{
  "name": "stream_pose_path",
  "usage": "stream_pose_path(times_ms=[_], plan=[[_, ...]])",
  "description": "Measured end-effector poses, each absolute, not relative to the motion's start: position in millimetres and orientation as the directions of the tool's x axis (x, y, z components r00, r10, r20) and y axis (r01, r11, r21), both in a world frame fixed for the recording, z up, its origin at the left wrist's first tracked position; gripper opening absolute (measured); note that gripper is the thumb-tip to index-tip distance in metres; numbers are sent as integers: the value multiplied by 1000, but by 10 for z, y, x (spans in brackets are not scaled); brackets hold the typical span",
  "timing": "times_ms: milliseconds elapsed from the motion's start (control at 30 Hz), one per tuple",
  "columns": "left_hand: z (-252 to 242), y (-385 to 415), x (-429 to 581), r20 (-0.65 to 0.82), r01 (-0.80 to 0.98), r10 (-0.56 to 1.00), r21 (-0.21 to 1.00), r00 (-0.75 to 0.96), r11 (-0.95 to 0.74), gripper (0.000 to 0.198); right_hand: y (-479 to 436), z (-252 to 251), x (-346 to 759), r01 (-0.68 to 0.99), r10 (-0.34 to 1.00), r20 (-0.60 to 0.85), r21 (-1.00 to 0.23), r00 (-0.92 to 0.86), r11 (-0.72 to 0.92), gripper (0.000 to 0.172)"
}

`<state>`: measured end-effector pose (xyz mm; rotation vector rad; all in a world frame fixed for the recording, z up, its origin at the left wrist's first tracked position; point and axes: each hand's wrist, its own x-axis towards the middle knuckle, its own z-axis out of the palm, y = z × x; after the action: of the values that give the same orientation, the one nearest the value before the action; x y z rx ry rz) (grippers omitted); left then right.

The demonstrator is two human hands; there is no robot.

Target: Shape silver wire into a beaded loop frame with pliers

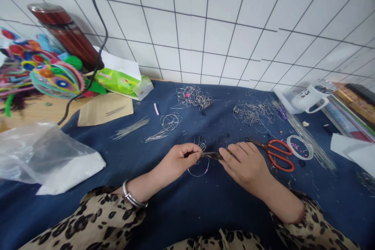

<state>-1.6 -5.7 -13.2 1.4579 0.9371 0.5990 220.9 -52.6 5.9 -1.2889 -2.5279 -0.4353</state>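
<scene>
Both my hands rest on a dark blue cloth [187, 211]. My left hand [178, 161] is closed in a pinch on a small looped wire piece [200, 145], whose thin ring with pink beads [199, 172] hangs below my fingers. My right hand [244, 162] is closed on a small dark tool, seemingly pliers [211, 155], whose tip meets the wire between my hands. A silver bangle [133, 197] is on my left wrist.
Orange-handled scissors [275, 152] lie just right of my right hand, beside a tape roll [299, 146]. Wire tangles [193, 97] and straight wire bundles [131, 128] dot the cloth. A white mug [312, 95], a plastic bag [38, 152], a red flask [67, 33] and colourful ornaments [55, 80] surround it.
</scene>
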Motion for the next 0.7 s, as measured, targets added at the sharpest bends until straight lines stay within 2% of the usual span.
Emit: stream_pose_path(times_ms=[433,700], plan=[[-132,-119,24,-194,89,865,981,463,172,15,-558,84,2183,830,746,374,148,-551,538,26],[-133,-126,24,-188,48,849,981,493,189,14,-551,87,2199,817,739,356,160,-572,554,27]])
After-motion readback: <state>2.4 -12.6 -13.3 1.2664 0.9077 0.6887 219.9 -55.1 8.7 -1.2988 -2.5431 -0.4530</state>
